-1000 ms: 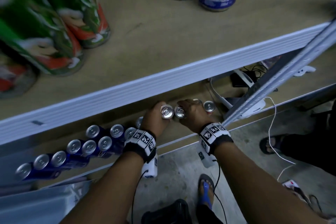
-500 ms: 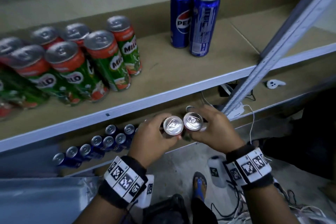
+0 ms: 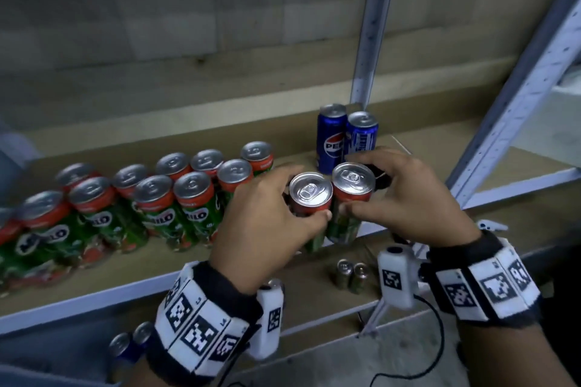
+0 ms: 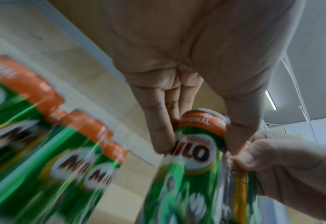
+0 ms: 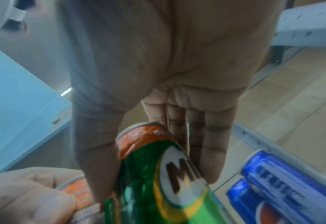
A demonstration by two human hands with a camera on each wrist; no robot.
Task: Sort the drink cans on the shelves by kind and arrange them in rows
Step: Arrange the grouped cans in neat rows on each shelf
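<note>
The upper shelf point(image 3: 440, 148) is seen across the middle of the head view, and on it, at the left, a double row of Milo cans point(image 3: 163, 198) is already set upright. Two Pepsi cans point(image 3: 345, 135) are left standing behind them, just above centre by the shelf post point(image 3: 374, 25), so the sorting is judged well advanced but not finished. On the lower shelf point(image 3: 314, 298), two small cans point(image 3: 350, 273) are seen at lower centre and blue can tops point(image 3: 125, 345) at lower left.

At the centre of the frame two more Milo cans are held side by side, touching, above the shelf's front edge. The left Milo can point(image 3: 309, 195) is clasped by the left hand point(image 3: 264, 223), fingers and thumb curled round its upper wall. The right Milo can point(image 3: 352, 185) is clasped likewise by the right hand point(image 3: 418, 201). Both are kept nearly upright, long axes vertical, pull-tab tops up, bottoms angled slightly toward the lower frame.
</note>
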